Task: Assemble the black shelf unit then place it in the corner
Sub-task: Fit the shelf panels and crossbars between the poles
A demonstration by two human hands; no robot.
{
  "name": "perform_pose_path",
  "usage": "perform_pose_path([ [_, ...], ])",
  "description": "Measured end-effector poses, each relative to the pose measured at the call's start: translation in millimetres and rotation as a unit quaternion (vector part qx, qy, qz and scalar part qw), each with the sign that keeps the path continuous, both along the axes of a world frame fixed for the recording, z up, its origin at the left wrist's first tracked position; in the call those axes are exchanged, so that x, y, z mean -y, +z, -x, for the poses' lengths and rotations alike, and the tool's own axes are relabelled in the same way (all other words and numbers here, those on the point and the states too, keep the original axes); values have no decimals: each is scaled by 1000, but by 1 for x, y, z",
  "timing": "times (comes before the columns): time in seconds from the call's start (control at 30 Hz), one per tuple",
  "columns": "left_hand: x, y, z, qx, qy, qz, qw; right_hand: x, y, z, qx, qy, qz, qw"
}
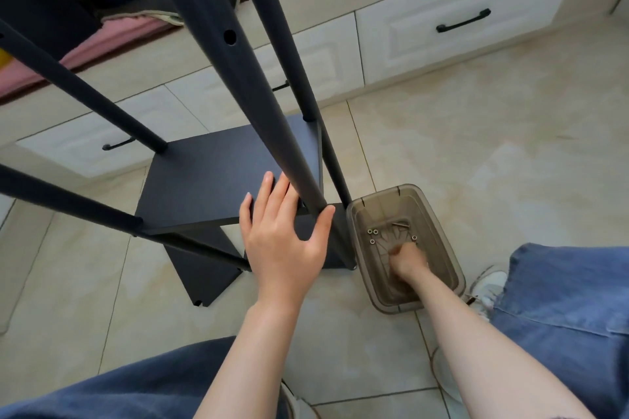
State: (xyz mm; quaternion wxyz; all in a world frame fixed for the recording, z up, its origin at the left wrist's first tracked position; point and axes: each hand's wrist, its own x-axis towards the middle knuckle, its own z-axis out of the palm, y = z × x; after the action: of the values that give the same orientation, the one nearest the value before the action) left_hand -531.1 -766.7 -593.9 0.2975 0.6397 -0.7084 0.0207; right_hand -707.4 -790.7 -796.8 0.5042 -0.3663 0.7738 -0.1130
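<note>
Two hands | we are bracing the black metal four-post shelf unit, centre-left, left hand flat, fingers straight, against a post | right hand reaching into smoky translucent plastic bin, lower right; grip blurred, we cannot tell | likely best: steady frame, lift one fastener

The tiled floor bears the black shelf unit and a bin.

Left hand steadies shelf post; right hand in bin.
</note>
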Motion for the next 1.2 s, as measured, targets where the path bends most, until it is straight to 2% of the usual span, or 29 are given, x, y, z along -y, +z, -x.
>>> perform_pose_path([
  [0.2, 2, -9, 4, -1, 3, 53, 999, 27, -16, -11, 30, 89, 103, 990],
  [0.4, 4, -14, 5, -11, -9, 90, 996, 32, -30, -16, -60, 213, 106, 969],
  [0.53, 5, -14, 6, -10, -11, 94, 995, 26, -34, -19, -119, 234, 130, 956],
  [0.7, 5, -14, 6, -18, -12, 88, 996, 26, -34, -19, -129, 229, 122, 957],
  [0.83, 5, -14, 6, -14, -10, 90, 996, 26, -33, -18, -87, 162, 113, 976],
  [0.97, 6, -14, 6, -16, -8, 89, 996, 27, -26, -17, 3, 22, 115, 993],
  [1.1, 6, -14, 5, -19, 1, 85, 996, 17, -11, -16, 43, -89, 95, 991],
  [1.2, 5, -13, 4, -15, 5, 72, 997, 8, 12, -20, 89, -146, 139, 976],
])
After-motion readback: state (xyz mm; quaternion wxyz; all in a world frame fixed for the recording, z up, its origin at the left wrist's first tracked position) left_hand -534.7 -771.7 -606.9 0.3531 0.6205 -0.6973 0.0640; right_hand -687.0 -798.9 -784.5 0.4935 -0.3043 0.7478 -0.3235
